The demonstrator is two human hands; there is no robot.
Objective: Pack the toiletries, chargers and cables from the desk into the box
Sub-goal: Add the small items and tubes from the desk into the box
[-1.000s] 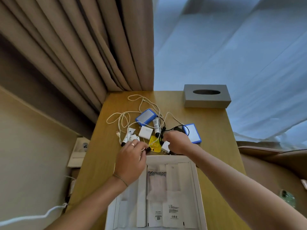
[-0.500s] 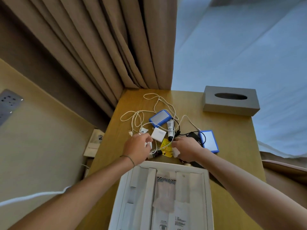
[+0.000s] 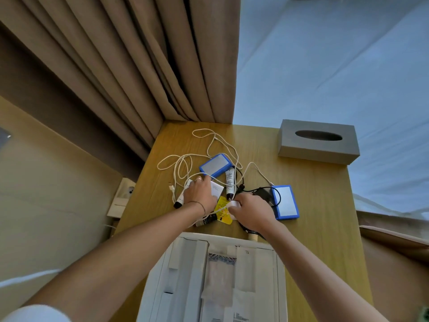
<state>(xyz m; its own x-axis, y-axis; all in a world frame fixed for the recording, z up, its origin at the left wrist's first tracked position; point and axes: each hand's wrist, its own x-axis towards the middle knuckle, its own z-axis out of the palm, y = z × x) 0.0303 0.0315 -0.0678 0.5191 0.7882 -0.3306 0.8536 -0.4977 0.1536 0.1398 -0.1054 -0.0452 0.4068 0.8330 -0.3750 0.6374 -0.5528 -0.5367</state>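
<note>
Left hand [image 3: 200, 194] rests on the white charger [image 3: 217, 190], steadying it; right hand [image 3: 251, 211] pinches a small white plug [image 3: 234, 204] just beyond the box [image 3: 280, 275], seemingly freeing tangled cable [image 3: 209, 145].

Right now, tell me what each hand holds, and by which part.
The right hand pinches a small white charger at its end. The left hand rests on the square white charger; a grip cannot be told.

White charger [image 3: 217, 188] under my left hand [image 3: 199, 194]: faint grey mark, reads about "70W". Tube [image 3: 230, 182] and yellow packet [image 3: 223, 210], centre frame: print too small. Box [image 3: 281, 275] papers: illegible.
</note>
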